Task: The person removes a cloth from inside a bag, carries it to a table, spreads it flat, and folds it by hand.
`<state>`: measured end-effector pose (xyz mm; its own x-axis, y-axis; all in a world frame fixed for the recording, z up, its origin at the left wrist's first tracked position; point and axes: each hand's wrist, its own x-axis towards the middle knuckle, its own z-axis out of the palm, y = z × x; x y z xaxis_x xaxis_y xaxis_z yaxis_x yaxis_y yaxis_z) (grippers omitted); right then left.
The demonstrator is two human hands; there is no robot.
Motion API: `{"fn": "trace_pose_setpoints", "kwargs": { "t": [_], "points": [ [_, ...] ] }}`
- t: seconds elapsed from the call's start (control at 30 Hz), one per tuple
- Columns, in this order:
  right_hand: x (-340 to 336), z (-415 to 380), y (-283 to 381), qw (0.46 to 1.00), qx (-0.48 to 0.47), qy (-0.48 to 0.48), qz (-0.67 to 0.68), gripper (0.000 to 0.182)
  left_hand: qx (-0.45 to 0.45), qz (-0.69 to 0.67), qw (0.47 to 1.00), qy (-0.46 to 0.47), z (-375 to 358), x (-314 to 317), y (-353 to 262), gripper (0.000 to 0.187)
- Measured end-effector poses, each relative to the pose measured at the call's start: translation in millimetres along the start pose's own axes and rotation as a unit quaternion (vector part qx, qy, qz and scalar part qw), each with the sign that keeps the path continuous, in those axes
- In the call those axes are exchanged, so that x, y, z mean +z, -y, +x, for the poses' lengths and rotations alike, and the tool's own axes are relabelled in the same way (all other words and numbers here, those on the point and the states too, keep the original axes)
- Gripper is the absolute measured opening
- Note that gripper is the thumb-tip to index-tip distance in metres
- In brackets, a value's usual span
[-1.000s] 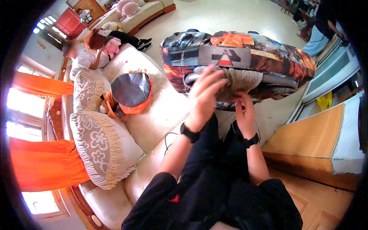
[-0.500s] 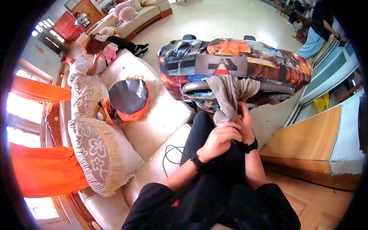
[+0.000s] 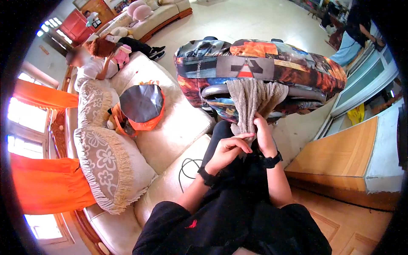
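A grey-brown ribbed cloth [image 3: 250, 100] hangs over the dark grey bar [image 3: 214, 91] of a bulky thing in a colourful patterned cover [image 3: 289, 68]. Its lower part is gathered into a narrow bunch in front of me. My right hand [image 3: 265, 139] pinches the right edge of this bunch between thumb and fingers. From the left, my left hand [image 3: 229, 152] closes on the bunch's bottom end, its fingers partly curled. A small tip of cloth seems to show below these fingers, though the exact grip is partly hidden. Both wrists wear dark bands.
On the pale sofa [image 3: 146, 146] to my left stand an orange bag with a dark round top [image 3: 142, 104] and a fringed cushion [image 3: 106, 165]. A thin black cable [image 3: 182, 174] lies beside my leg. At right is a wooden cabinet [image 3: 335, 153]. Other people are farther back.
My left hand has moved slightly left and down, its fingers less bunched. The cloth hangs straighter and more stretched below the bar. My right hand has shifted a little left along its edge.
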<state>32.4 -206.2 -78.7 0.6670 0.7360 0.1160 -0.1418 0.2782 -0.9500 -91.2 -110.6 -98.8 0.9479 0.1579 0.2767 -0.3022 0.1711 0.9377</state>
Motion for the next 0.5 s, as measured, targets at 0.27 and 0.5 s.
{"fn": "trace_pose_setpoints", "kwargs": {
  "t": [0.27, 0.5],
  "points": [
    [-24.5, -15.5, -2.7, 0.998, 0.062, -0.020, 0.014, 0.037, -0.100, 0.169, 0.974, -0.110, -1.7, -11.8, -3.6, 0.026],
    [-7.4, -51.7, -20.6, 0.995, 0.058, -0.051, -0.063, 0.034, -0.076, 0.042, 0.993, -0.080, 16.6, -4.6, -13.5, 0.047]
  ]
}}
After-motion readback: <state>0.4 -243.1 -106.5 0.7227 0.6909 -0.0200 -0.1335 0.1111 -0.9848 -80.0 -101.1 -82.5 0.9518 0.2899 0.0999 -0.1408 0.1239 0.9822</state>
